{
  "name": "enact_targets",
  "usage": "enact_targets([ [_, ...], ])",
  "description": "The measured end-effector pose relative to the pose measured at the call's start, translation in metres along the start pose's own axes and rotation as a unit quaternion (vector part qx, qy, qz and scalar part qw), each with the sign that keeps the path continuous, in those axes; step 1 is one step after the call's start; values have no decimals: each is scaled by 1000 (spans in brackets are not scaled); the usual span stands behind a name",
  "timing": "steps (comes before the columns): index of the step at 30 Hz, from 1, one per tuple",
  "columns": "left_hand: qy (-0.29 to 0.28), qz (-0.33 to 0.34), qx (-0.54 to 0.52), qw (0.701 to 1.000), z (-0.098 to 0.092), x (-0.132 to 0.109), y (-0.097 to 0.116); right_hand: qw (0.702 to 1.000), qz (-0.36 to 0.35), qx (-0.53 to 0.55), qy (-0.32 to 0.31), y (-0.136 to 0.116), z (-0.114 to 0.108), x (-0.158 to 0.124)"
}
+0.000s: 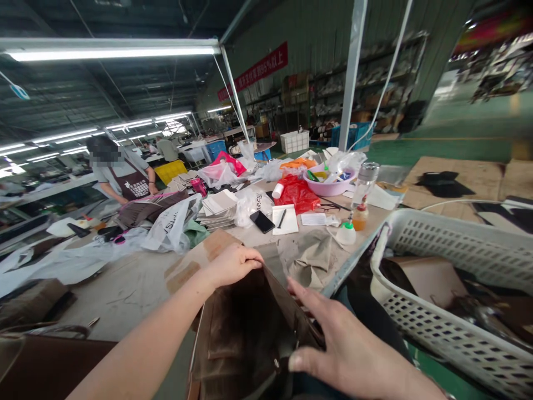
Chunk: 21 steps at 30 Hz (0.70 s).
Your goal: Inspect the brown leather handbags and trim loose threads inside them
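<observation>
A dark brown bag (245, 322) stands upright in front of me, its mouth spread and its inside in deep shadow. My left hand (233, 265) is closed over the bag's far rim, fingertips pinching the edge. Along the right side of the bag lies my right hand (341, 339), thumb and index finger stretched wide apart and touching or very near the panel; its other fingers are hidden. Small metal fittings glint near the right thumb. Just beyond the rim lies a crumpled grey-brown sheet (310, 258).
A white plastic basket (449, 333) holding brown pieces stands at right. On the table are a phone (262, 221), a notepad (291, 225) with a pen, a pink basin (333, 188) and small bottles. A brown bag (54, 361) lies at left. A co-worker (125, 172) stands across the table.
</observation>
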State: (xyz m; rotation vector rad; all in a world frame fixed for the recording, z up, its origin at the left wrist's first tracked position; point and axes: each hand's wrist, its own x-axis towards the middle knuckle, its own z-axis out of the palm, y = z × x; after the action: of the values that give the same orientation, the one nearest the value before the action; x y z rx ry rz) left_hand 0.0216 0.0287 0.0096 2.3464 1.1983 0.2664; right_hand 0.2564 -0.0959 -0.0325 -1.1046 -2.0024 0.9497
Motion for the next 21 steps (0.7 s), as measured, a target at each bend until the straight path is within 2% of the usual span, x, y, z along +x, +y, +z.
enact_targets([
  [2, 19, -14, 15, 1000, 1, 3, 1, 995, 13, -93, 28, -4, 4, 1],
  [5, 17, -22, 21, 999, -3, 1, 1, 989, 13, -140, 52, 13, -7, 20],
  [9, -56, -21, -5, 998, -8, -12, 1, 990, -16, -136, 28, 42, -43, 50],
  [11, -75, -32, -21, 996, -7, -17, 1, 992, -14, -124, 21, 50, -54, 60],
  [16, -135, -44, -122, 982, -4, -20, -10, 995, -42, -90, -19, 52, -58, 67],
  [18, -157, -37, -120, 980, -4, -18, -16, 995, -55, -81, -35, 51, -58, 68],
  [21, -160, -41, -79, 983, -7, -13, -24, 993, -67, -83, -40, 54, -59, 69],
])
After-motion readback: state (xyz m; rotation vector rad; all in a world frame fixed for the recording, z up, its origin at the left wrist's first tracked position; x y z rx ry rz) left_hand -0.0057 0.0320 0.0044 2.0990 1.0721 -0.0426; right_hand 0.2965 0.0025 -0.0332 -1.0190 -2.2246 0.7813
